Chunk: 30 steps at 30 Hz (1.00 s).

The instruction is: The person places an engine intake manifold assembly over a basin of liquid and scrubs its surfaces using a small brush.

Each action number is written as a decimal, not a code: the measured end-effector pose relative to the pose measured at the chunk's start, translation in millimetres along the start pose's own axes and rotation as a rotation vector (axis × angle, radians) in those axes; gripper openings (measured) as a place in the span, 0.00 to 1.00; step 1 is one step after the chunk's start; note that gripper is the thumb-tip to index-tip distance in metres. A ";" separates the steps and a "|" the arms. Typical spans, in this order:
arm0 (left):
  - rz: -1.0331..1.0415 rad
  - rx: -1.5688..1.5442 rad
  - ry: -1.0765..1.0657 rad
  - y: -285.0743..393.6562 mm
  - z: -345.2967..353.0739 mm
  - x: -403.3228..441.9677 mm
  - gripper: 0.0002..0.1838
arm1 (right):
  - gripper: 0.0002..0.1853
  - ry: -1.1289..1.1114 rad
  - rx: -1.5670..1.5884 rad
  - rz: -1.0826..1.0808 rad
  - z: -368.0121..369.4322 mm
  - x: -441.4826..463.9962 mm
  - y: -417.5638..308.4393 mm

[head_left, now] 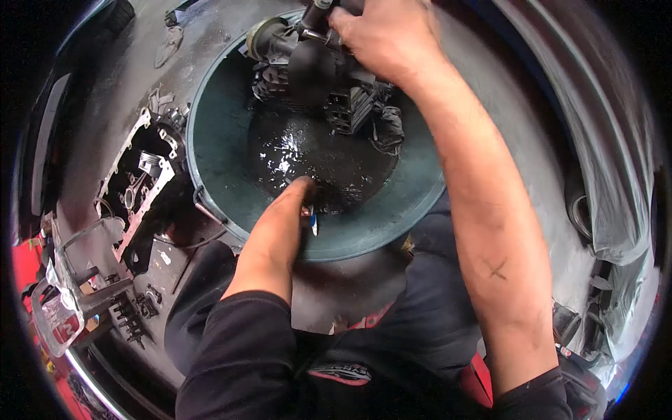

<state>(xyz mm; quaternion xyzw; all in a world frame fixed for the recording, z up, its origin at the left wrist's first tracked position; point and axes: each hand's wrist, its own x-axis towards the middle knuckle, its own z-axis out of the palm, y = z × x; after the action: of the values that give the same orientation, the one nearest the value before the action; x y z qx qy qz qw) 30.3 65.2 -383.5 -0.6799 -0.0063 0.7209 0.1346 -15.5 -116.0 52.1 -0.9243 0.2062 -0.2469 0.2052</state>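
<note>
A green round tub (210, 150) holds dark, shiny liquid (336, 168). My left hand (299, 192) reaches into its near side, fingers curled and mostly hidden; a small blue and white end (313, 222) sticks out below it. At the far side, a greasy metal engine part (350, 108) with ribbed sides and a round pale-rimmed piece (266, 40) rests in the tub. My right hand (385, 35) is closed on the upper part of this metal piece, near a dark cylindrical end. The fingertips are partly hidden and blurred. A dark crumpled rag (388, 129) lies beside the part.
Left of the tub is an engine block (143, 168) with a piston showing. Several small metal parts (129, 318) and a pale gasket-like frame (63, 308) lie lower left. Clear plastic sheeting (616, 175) hangs at the right. My knees flank the tub's near edge.
</note>
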 end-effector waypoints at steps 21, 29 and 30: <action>0.672 -0.333 0.996 -32.2 59.2 -183.5 0.19 | 0.33 0.004 0.013 -0.051 18.3 4.6 8.3; 0.869 -0.570 1.140 -29.1 79.4 -186.2 0.16 | 0.34 0.075 -0.079 0.000 21.1 10.4 15.5; 0.808 -0.553 1.144 -26.3 77.0 -199.3 0.16 | 0.34 0.089 -0.078 -0.007 20.9 10.4 17.3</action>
<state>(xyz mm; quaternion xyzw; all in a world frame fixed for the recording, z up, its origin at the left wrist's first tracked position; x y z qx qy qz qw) -32.6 63.5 -177.6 -0.9066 0.1338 0.2205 -0.3339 -0.7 -129.6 31.1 -0.9204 0.2211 -0.2805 0.1589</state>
